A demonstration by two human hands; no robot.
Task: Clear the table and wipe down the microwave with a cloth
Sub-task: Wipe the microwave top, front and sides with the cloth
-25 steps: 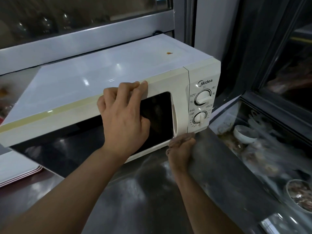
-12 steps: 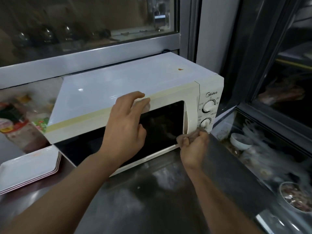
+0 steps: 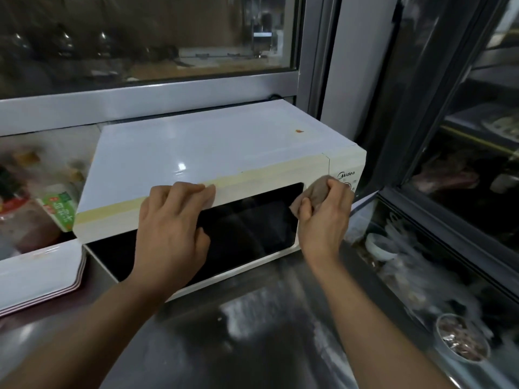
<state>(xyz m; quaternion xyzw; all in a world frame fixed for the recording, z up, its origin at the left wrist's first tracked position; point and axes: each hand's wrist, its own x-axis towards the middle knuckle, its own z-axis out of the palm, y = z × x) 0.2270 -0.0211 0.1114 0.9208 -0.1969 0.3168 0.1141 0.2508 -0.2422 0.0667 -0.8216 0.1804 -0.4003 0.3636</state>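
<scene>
1. The microwave stands on the steel worktop, filling the centre of the view, with its door shut.
2. Change: the cloth has risen from the lower door corner, where it was a second ago, to the control panel at 2 o'clock of the door window. Judgement: wiping of the front face is under way; the top is not yet done, since an orange spot is there at 1 o'clock.
3. Right hand: grip closed, fingers curled round the bunched cloth.
4. Left hand: fingers nearly straight, resting on the door's top edge, holding nothing.
5. Containers:
   - Stacked trays at 9 o'clock: contents not visible.
   - Small white bowl at 3 o'clock: contents unclear.
   - Bowl at 4 o'clock: brownish food, too blurred to identify.
</scene>
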